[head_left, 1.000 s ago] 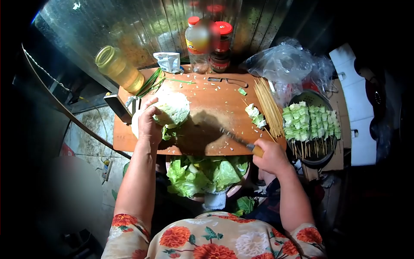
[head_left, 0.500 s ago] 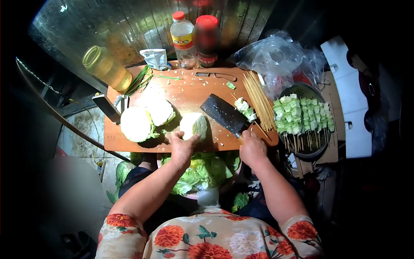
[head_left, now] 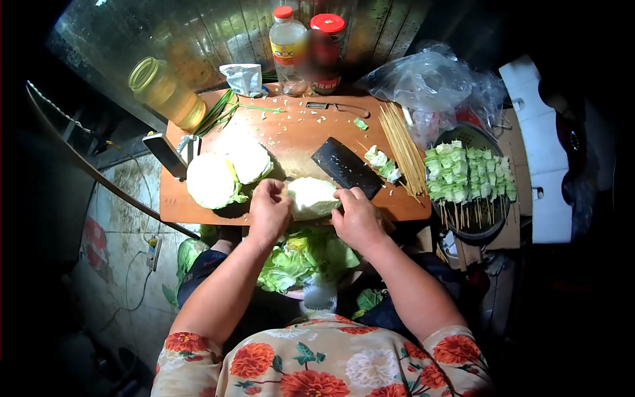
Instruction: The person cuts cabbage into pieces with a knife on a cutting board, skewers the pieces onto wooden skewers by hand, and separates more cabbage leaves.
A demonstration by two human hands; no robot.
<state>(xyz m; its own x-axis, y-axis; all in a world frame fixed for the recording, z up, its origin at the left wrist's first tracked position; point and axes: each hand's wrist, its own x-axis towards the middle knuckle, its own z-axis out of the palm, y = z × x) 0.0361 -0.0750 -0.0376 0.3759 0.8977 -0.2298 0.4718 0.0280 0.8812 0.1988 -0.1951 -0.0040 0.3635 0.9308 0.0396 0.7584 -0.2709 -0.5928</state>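
A pale piece of cabbage [head_left: 312, 198] sits at the front edge of the wooden board, with a hand on each end of it. My left hand [head_left: 269, 212] pinches its left end with curled fingers. My right hand [head_left: 357, 218] has its fingers closed on the right end. Just beyond the right hand, the dark-bladed cleaver [head_left: 345, 167] lies flat, its handle hidden by that hand. Two more cut cabbage pieces, one round [head_left: 210, 181] and one behind it [head_left: 251, 160], rest to the left.
Bamboo skewers [head_left: 402, 149] and a part-filled cabbage skewer [head_left: 382, 164] lie at the board's right. Finished skewers [head_left: 468, 173] fill a dark basket [head_left: 477, 231]. A peeler [head_left: 337, 108], jar [head_left: 169, 96], bottles [head_left: 288, 53] and phone [head_left: 165, 156] stand around. Loose leaves [head_left: 304, 261] sit below.
My right hand has let go of the cleaver and moved left onto the cabbage piece. The piece has turned and now shows a broader, longer side. The cleaver stays on the board.
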